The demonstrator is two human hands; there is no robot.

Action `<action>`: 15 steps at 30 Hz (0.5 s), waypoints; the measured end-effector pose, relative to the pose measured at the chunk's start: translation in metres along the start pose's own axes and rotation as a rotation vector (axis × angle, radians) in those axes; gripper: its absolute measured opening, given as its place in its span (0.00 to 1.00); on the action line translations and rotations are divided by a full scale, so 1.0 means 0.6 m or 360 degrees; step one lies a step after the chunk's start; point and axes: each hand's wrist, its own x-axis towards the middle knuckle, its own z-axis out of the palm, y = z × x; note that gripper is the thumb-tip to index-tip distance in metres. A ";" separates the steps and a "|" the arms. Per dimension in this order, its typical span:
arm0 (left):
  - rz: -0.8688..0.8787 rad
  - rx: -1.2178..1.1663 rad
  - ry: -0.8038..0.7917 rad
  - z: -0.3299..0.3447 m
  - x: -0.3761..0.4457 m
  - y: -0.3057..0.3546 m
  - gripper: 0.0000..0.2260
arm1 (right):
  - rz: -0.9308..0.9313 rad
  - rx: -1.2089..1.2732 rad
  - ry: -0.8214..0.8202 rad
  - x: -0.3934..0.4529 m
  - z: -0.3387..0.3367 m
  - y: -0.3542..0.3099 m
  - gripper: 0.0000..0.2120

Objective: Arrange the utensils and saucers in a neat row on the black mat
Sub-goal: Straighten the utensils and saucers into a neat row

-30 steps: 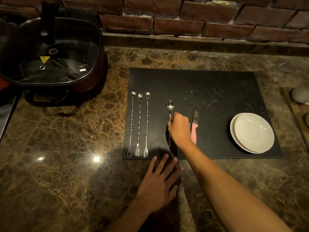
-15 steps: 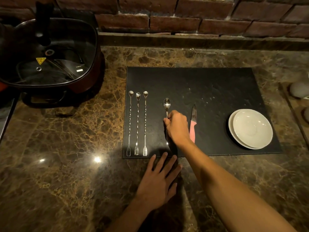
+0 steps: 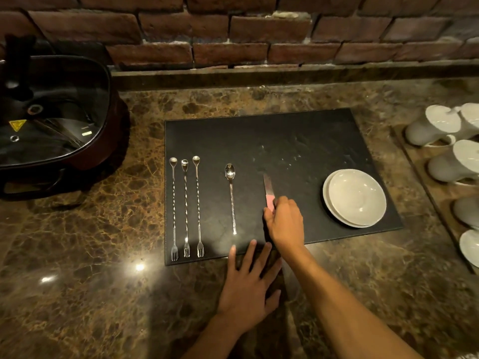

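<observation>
A black mat (image 3: 285, 136) lies on the marble counter. At its left stand three long twisted bar spoons with fork ends (image 3: 185, 203), parallel and close together. To their right a single long spoon (image 3: 231, 195) lies alone, bowl pointing away. Further right lies a knife with a pink handle (image 3: 268, 189); my right hand (image 3: 285, 221) covers most of the handle, fingers closed around it. Two stacked white saucers (image 3: 356, 196) sit at the mat's right end. My left hand (image 3: 247, 288) rests flat on the counter, fingertips touching the mat's front edge.
A dark electric pot with a glass lid (image 3: 51, 120) stands at the left. On a wooden tray (image 3: 420, 172) at the right rest several white cups (image 3: 435, 128) upside down. A brick wall (image 3: 233, 35) runs along the back.
My right hand let go of the single spoon and moved right onto the knife's pink handle. The spoon now lies straight on the mat. The left hand stays put.
</observation>
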 end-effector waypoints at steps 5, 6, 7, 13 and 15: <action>-0.0015 0.0001 0.0005 0.003 0.000 0.001 0.31 | -0.0053 -0.0006 -0.0020 0.010 0.000 0.003 0.11; -0.0017 0.0000 0.0013 0.003 0.000 0.001 0.31 | -0.0063 -0.0007 -0.0023 0.014 -0.001 0.002 0.11; -0.0016 -0.0002 0.0024 0.001 0.000 0.001 0.30 | -0.0077 -0.0007 -0.0024 0.018 -0.002 0.000 0.11; -0.0022 0.0015 0.0064 0.000 -0.002 0.002 0.30 | -0.0108 0.0005 -0.0042 0.030 -0.003 -0.002 0.12; -0.0023 0.0023 0.0066 0.001 -0.002 0.001 0.30 | -0.0118 0.0016 -0.0056 0.031 -0.003 0.001 0.12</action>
